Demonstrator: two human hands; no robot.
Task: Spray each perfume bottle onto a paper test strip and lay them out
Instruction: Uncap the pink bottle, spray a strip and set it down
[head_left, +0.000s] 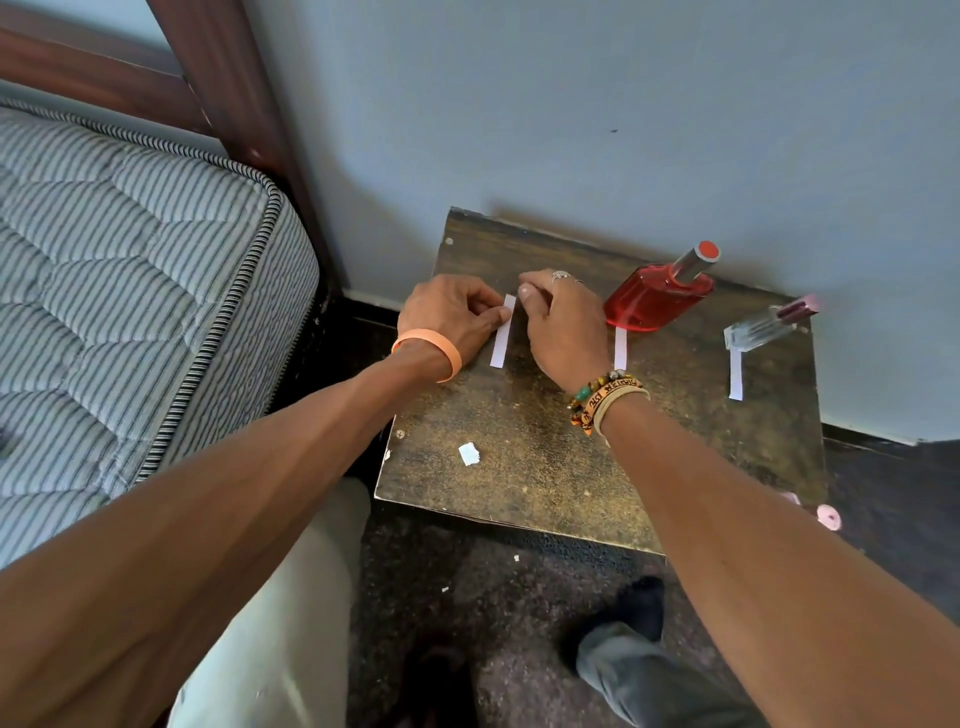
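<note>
Left hand (452, 317) pinching a paper strip (503, 332) on the surface (545, 467).
My right hand (561, 322) curls at its top; its grip I cannot tell. Further right stand a red bottle (649, 301) and a clear bottle (763, 327).

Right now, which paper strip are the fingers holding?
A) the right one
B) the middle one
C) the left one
C: the left hand pinches the left strip, with the right hand close beside it; no fingers are on the middle strip or the right strip.
</note>
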